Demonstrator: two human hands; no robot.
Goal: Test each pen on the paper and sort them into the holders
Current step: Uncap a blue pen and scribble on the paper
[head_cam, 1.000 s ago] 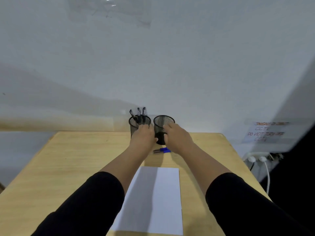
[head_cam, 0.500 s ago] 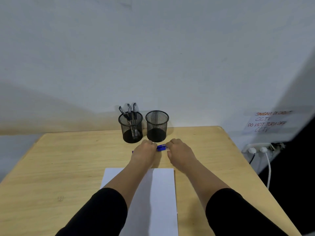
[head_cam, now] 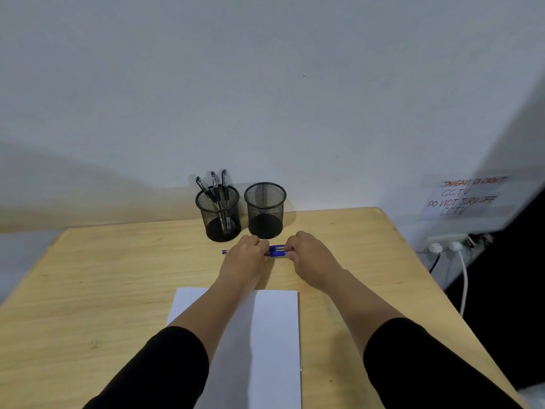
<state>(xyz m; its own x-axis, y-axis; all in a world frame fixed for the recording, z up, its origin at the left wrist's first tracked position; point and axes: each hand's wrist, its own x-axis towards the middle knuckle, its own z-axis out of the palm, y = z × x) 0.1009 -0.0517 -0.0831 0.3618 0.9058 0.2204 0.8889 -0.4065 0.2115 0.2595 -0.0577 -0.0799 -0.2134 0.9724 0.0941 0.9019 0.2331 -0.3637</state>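
The desk is pale wood grain, with smooth white paper near its front edge. Behind stand two black mesh cylinders: the left holder holds three black pens, and the right holder appears empty. The blue pens lie crosswise between the paper and the holders. The left hand and right hand each curl onto one end, equally near.

A light wooden desk stands against a plain white wall, and to its right a handwritten paper sign reading "DO NOT TURN OFF CCTV" hangs above a power strip with two white plugs and trailing cables.
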